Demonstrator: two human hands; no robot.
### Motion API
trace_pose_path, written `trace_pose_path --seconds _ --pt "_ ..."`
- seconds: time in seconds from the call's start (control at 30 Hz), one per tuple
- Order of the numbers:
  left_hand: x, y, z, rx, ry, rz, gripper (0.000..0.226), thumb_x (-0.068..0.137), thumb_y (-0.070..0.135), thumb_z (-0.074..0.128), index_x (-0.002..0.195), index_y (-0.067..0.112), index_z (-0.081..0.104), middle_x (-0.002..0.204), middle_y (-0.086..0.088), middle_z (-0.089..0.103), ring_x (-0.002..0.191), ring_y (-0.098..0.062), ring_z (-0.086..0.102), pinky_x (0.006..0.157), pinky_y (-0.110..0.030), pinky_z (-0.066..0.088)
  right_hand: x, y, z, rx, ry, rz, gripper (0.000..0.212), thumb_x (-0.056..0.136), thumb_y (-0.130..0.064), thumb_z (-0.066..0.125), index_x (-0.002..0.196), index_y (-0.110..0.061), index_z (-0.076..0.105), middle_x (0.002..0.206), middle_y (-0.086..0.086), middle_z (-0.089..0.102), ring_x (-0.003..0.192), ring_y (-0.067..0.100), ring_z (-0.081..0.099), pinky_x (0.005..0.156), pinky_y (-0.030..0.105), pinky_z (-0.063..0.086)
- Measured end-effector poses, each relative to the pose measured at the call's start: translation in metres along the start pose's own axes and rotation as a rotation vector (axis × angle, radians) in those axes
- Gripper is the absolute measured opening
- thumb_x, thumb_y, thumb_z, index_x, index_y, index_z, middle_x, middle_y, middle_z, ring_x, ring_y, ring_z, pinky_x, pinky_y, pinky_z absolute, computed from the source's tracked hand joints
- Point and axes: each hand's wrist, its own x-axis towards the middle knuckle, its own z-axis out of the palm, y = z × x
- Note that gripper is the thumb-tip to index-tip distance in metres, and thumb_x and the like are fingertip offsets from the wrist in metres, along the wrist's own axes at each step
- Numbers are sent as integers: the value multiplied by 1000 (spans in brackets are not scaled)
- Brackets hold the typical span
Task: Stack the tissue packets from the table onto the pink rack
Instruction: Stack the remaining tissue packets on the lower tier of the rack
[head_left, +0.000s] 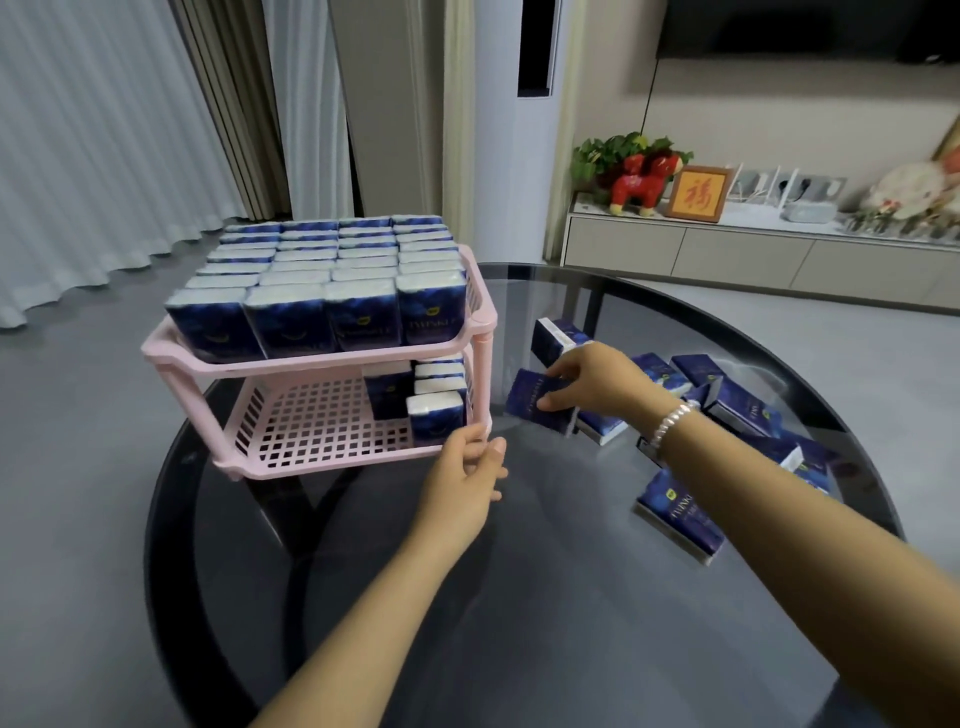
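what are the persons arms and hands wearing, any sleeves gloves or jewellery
Both forearms are bare as far as the frame shows: no sleeves and no gloves. The right hand has a bracelet of white pearl-like beads round the wrist. The left hand shows no ring, watch or band in this view. No markings are visible on either arm.

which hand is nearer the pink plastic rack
Left. The left hand touches the pink plastic rack at its front right leg; the right hand is off to the rack's right, pinching a dark blue tissue packet.
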Motion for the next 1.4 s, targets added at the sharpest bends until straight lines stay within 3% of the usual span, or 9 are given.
trace_pose_path --seconds 0.13,0.23,0.3,0.37,0.5,0.63,0.77,1.0,1.4 --pt "-2 4 5 -183 -137 -61 55 91 22 60 141 18 38 124 -4 60 102 -16 64 64 -25 57 -30 -2 -13 96 -280 -196 27 82 -28 69 109 -26 68 101 -9 68 86 4 59 75 18 43" --pt "-4 5 4 -196 -141 -46 45 87 14 66 129 18 51 117 -6 64 93 -17 66 60 -25 55 -30 -5 -9 131 -373 -280 28 83 -28 69 110 -28 68 103 -12 68 92 3 61 83 16 46" --pt "-4 5 1 -229 -74 -57 35 85 8 67 117 17 55 113 -9 64 87 -17 67 58 -23 56 -20 -2 -7 253 -296 -233 26 83 -29 68 109 -27 67 102 -14 67 92 0 61 87 18 48" --pt "-2 5 -2 -274 6 -81 30 84 7 69 109 14 54 109 -9 64 85 -20 68 59 -24 58 0 6 -4 272 0 -163 29 83 -31 67 111 -23 66 104 -10 66 88 1 59 85 23 50" --pt "2 5 -3 -346 104 -82 26 82 5 71 97 12 51 102 -16 66 88 -32 69 63 -33 61 49 26 4 66 363 62 43 80 -39 67 117 -17 61 116 6 60 107 24 53 89 37 46" --pt "4 4 -3 -329 115 -63 27 80 6 73 94 15 52 95 -10 66 95 -37 67 76 -44 59 85 28 8 -61 195 189 62 79 -53 63 125 -15 51 122 11 58 113 31 52 92 38 42" --pt "5 7 -5 -353 108 -69 27 80 7 73 95 17 52 96 -7 66 92 -33 69 64 -32 60 108 31 15 -126 51 223 65 79 -58 61 130 -21 46 123 8 59 113 32 52 94 38 40" --pt "6 9 -10 -355 104 -81 28 81 7 73 97 18 52 101 -9 66 87 -28 70 61 -28 60 113 27 21 -255 46 152 56 83 -55 58 133 -35 45 124 4 58 118 33 45 96 39 31" --pt "-7 16 -17 -383 105 -63 25 81 4 71 95 14 53 94 -10 66 87 -32 68 54 -22 57 95 13 22 -159 32 89 40 86 -47 57 112 -18 59 90 1 58 91 23 52 95 40 31"
